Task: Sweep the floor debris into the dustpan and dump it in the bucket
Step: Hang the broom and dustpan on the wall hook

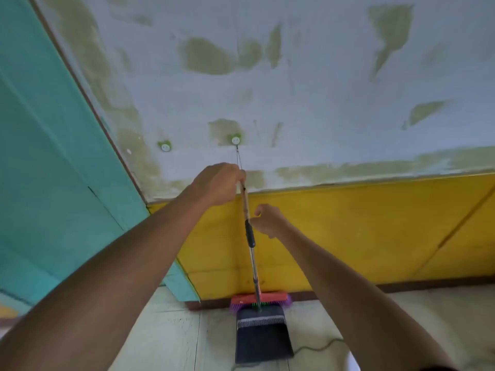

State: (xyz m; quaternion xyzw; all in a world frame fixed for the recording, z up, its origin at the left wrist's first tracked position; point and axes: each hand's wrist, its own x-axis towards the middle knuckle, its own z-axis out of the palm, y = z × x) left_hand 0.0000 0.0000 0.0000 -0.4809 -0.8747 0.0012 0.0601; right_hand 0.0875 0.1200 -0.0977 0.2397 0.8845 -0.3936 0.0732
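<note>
Broom (250,236) hung near-vertical, head down by the dustpan (262,336); left hand (218,184) gripped its handle top, right hand (267,220) loosely curled beside it.

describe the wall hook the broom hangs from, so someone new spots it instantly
Start at the yellow lower wall panel and look just above it, on the patchy pale wall. Two small round white-and-green hooks sit side by side; take the right hook. Only it has a string loop running down to the broom handle, gripped by the left hand.

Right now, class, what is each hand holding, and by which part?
The left hand grips the top end of the broom handle, just below its hanging loop. The right hand, fingers curled, sits beside the handle's black grip; contact cannot be told.
</note>
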